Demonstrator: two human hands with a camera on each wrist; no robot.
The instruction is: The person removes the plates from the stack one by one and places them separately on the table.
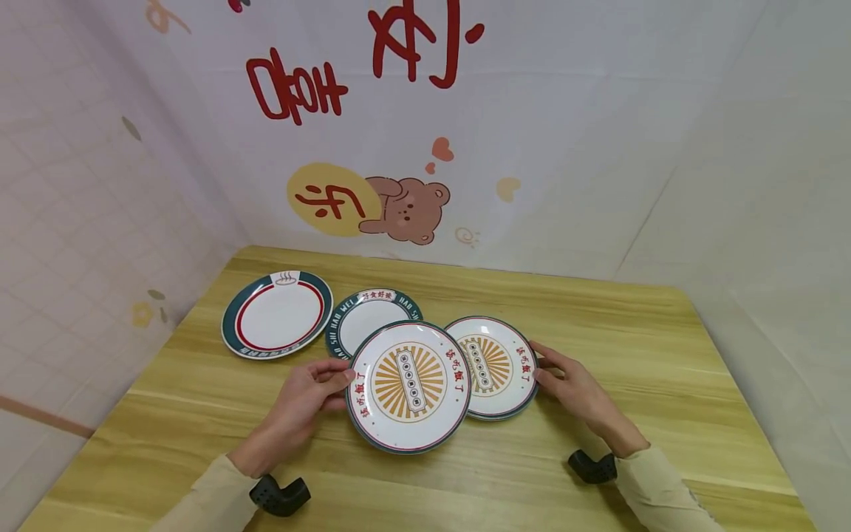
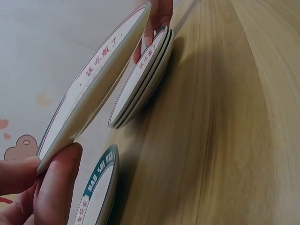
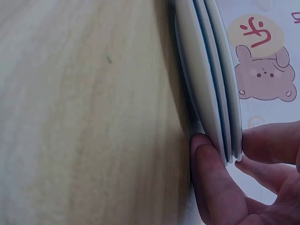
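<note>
My left hand [image 1: 302,395] pinches the left rim of a white plate [image 1: 408,388] with an orange sunburst centre and red lettering. In the left wrist view that plate [image 2: 96,79] is tilted and raised above the wooden table. To its right, my right hand [image 1: 578,388] grips the right rim of a stack of plates [image 1: 508,366], the top one with the same sunburst pattern. The right wrist view shows three rims in this stack [image 3: 213,70], with fingers on both faces. The raised plate hides part of the stack's left side in the head view.
On the table [image 1: 618,332], a green-rimmed plate [image 1: 279,314] with a red ring lies at the far left. Beside it, a plate with a lettered green rim [image 1: 366,314] is partly covered by the raised plate. A wall with printed drawings [image 1: 565,148] stands behind.
</note>
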